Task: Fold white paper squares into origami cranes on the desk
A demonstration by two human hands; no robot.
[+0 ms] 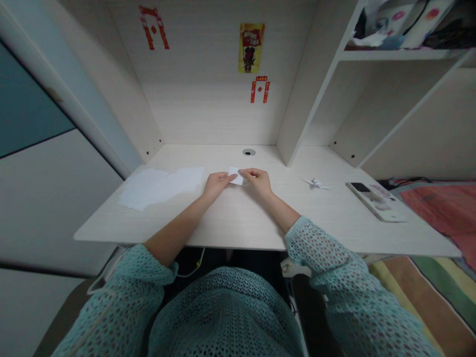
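Observation:
A small piece of white folded paper (235,176) is held between my two hands, just over the middle of the desk. My left hand (217,183) grips its left side, thumb on top. At the upper right of the paper, the thumb and fingers of my right hand (258,179) pinch its edge. The undersides of the fingers and the back of the paper are hidden. Left of my hands lie several overlapping sheets of white paper (156,187). To the right rests a small white folded-paper figure (315,184) with thin pointed ends.
A phone in a pale case (375,201) lies near the right end of the white desk (238,228). Behind stand a back panel with red and yellow stickers (251,47) and an upright divider (312,84). A cable hole (249,152) is at the back.

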